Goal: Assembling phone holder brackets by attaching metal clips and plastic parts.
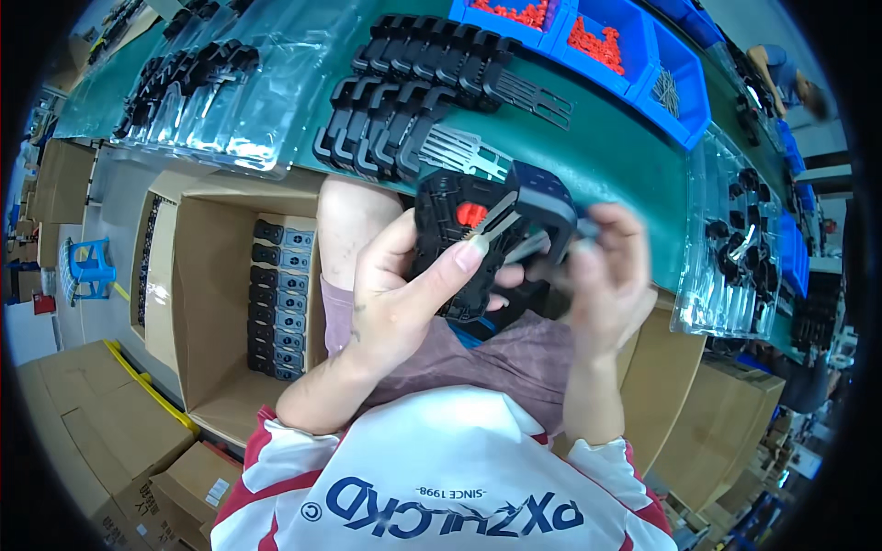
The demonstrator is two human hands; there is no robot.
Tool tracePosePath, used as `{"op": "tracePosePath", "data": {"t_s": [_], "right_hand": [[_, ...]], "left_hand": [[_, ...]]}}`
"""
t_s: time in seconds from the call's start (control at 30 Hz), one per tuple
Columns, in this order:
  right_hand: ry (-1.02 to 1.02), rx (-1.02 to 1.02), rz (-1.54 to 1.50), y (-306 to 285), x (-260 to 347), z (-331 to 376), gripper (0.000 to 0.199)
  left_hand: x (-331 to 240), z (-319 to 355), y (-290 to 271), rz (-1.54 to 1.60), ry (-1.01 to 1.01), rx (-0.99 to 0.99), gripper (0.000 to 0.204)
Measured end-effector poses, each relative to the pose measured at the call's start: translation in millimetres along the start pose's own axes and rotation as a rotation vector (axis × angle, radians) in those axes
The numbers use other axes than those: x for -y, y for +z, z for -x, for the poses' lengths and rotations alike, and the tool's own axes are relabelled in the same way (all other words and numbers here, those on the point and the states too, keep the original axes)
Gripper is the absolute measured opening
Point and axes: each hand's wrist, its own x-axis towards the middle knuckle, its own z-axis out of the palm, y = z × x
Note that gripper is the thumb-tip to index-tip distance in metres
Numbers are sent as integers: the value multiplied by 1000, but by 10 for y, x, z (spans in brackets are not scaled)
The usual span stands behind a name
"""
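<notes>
My left hand (395, 294) is closed around a black plastic housing (441, 202) above my lap, its thumb pressing on the front. A small red part (471, 215) sits inside the housing. Against its right side is a black curved handle piece (544, 195) with flat metal strips (501, 219) running into the housing; I cannot tell whether the two are joined. Close to the right end of the handle piece is my right hand (611, 275), fingers bent and smeared by motion. Whether it holds anything does not show.
On the green table (616, 174) lie two rows of black handle pieces (390, 124) with metal strips. Behind are blue bins (643, 69) with red parts and metal pins. Clear plastic trays (220, 119) flank them. An open carton (216, 294) at left holds stacked black parts (276, 308).
</notes>
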Motion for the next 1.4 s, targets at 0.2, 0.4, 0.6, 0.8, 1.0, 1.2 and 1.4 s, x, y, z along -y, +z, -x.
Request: {"op": "tracePosePath", "data": {"t_s": [0.2, 0.4, 0.6, 0.8, 1.0, 1.2, 1.4], "right_hand": [[24, -30, -512, -277, 210, -359, 44], [277, 294, -165, -168, 199, -315, 39], [238, 309, -88, -110, 235, -239, 28], [258, 320, -36, -109, 234, -229, 30], [269, 325, -20, -104, 228, -224, 30], [331, 318, -19, -87, 228, -239, 29], [384, 355, -58, -83, 218, -273, 29]], "left_hand": [[148, 52, -160, -71, -342, 264, 16], [205, 69, -152, -101, -416, 362, 17], [230, 72, -167, -41, -420, 357, 18], [262, 69, -194, 0, -415, 358, 18], [247, 77, -148, -127, -395, 334, 16], [276, 87, -116, -218, -409, 251, 15], [292, 111, -147, -268, -364, 260, 14]]}}
